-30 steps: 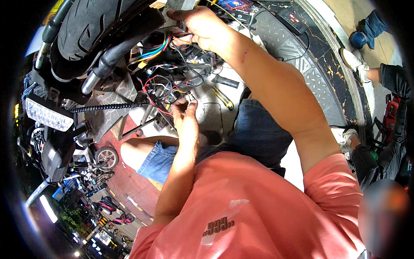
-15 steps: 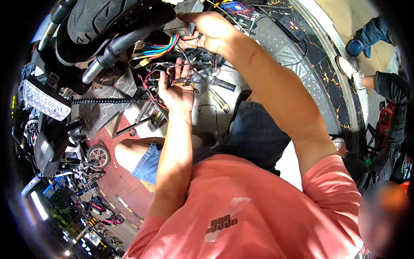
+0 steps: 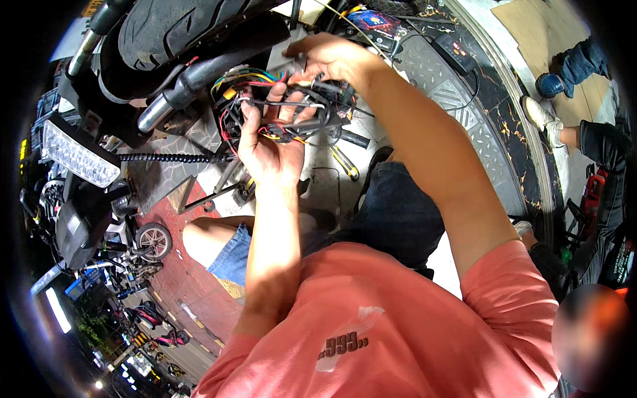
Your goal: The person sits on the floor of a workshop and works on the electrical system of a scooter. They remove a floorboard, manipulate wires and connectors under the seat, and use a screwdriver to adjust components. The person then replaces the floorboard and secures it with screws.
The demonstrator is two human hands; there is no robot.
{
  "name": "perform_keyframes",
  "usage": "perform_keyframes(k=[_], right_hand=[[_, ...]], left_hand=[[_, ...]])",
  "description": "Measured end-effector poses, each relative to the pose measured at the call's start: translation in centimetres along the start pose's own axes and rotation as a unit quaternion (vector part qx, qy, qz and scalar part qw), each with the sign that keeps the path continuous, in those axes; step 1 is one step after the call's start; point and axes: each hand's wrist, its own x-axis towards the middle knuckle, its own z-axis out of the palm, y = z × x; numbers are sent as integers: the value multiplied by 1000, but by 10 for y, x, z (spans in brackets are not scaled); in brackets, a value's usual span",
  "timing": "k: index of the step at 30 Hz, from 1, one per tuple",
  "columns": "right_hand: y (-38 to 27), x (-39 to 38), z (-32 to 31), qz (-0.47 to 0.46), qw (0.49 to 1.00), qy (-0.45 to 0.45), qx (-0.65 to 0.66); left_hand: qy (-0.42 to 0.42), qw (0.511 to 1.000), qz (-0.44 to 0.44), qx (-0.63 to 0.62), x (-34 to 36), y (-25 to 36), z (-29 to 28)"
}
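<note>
My left hand [image 3: 271, 147] is raised with its fingers curled around a tangled bundle of coloured wires [image 3: 292, 109] hanging from the underside of a two-wheeler. My right hand [image 3: 332, 58] reaches in from the upper right and pinches a small grey connector block [image 3: 286, 65] at the top of the same bundle. A black tyre [image 3: 179, 26] and a silver-tipped tube [image 3: 174, 99] sit just left of the wires. Red, yellow, green and black strands spread between both hands.
A white rectangular lamp [image 3: 78, 158] and a coiled black cable [image 3: 174, 158] lie to the left. A yellow-handled tool [image 3: 345, 162] rests on the floor below the wires. Another person's legs and shoes [image 3: 564, 99] are at the upper right on a patterned floor.
My left hand has risen from the lower wires and closed around the bundle, nearer to my right hand. The view has shifted slightly, bringing the wiring closer to the centre.
</note>
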Motion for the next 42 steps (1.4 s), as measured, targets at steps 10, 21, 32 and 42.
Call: perform_keyframes(k=[10,21,32,42], right_hand=[[22,28,55,-9,947,-314,-70],[47,73,97,-193,952,-49,-233],[17,44,82,-66,927,-204,-308],[38,62,75,-183,890,-194,-370]], left_hand=[[-17,997,2,75,-22,11,-3],[25,976,54,209,-66,4,1],[55,947,23,316,-37,50,4],[18,880,-9,474,-29,63,4]])
